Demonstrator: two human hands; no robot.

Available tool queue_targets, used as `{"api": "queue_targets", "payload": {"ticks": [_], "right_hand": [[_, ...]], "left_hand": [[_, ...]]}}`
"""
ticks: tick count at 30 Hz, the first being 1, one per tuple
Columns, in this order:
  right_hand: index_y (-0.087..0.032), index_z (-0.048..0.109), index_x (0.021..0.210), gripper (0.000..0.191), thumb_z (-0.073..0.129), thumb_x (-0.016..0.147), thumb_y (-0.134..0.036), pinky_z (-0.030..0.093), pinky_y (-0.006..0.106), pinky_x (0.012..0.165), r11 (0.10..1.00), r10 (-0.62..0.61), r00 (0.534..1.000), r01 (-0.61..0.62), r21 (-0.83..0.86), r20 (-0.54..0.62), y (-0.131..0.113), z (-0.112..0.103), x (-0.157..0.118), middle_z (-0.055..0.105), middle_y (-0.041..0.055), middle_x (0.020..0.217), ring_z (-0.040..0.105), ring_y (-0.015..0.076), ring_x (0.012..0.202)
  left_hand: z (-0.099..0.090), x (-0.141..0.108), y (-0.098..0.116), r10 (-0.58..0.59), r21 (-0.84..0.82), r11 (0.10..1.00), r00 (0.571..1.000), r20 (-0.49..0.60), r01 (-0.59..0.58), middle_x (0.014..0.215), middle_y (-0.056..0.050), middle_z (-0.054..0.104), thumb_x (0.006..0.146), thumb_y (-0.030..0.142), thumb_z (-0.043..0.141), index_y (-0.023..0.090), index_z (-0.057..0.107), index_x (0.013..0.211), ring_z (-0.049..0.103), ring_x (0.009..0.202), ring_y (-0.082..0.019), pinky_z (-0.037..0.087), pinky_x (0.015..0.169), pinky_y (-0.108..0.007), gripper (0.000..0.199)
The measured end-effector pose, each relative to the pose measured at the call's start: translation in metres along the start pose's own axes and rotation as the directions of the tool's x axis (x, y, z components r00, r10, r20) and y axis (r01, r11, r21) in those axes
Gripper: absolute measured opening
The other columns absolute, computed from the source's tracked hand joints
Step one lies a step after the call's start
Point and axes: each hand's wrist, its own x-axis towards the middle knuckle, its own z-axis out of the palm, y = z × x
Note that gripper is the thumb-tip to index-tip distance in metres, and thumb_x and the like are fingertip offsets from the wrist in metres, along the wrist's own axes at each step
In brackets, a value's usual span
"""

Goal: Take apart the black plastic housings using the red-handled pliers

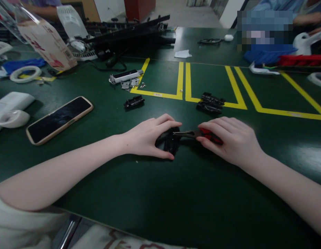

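My left hand (150, 136) has its thumb and index finger round the two ends of a small black plastic part (172, 144), holding it on the green table. In my right hand (233, 138) are long-nose pliers (187, 134) with red handles. Their jaw tips lie over the upper end of the black part; whether they grip something small there I cannot tell. Beyond my hands lie a similar black part (134, 102) and, to the right, a pair of black parts (210, 103) side by side.
A phone (60, 119) and a white device (11, 107) lie at left. Metal brackets (130, 83) and small nuts sit beside a white-and-black piece (126, 76). Yellow tape (157, 94) marks the table. A plastic bottle (46, 39) and long black strips (129, 31) stand behind. Another person's arm (311, 19) is far right.
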Motion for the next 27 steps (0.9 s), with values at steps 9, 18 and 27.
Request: {"api": "queue_targets", "payload": {"ticks": [9,18,27], "right_hand": [[-0.015,0.067,0.104,0.024,0.060,0.094,-0.036,0.054,0.034,0.066,1.000,-0.008,1.000,0.008,0.003,0.020,-0.0008,-0.0005,0.0003,0.074,0.0100,0.091,0.067,0.0220,0.080],[-0.017,0.068,0.102,0.023,0.059,0.094,-0.037,0.052,0.034,0.066,1.000,0.014,0.999,-0.014,0.022,0.033,-0.0005,0.0007,0.0007,0.073,0.0089,0.090,0.066,0.0211,0.079],[-0.015,0.066,0.102,0.024,0.060,0.094,-0.037,0.052,0.034,0.065,1.000,-0.003,1.000,0.003,-0.003,-0.006,-0.0007,0.0020,0.0013,0.072,0.0095,0.089,0.066,0.0210,0.078]], "left_hand": [[-0.0018,0.0013,0.0016,-0.038,-0.029,0.999,0.999,0.013,0.039,0.125,-0.011,0.056,0.077,0.048,0.079,0.017,0.051,0.135,0.061,0.105,-0.024,0.053,0.084,-0.034,0.072],[-0.0038,0.0015,0.0034,-0.047,-0.037,0.998,0.999,0.020,0.048,0.122,-0.010,0.057,0.077,0.046,0.079,0.017,0.052,0.133,0.061,0.104,-0.023,0.053,0.083,-0.034,0.069],[-0.0012,0.0006,0.0023,-0.040,0.002,0.999,0.999,0.006,0.040,0.128,-0.012,0.053,0.077,0.052,0.078,0.018,0.051,0.132,0.061,0.108,-0.026,0.054,0.086,-0.037,0.069]]}}
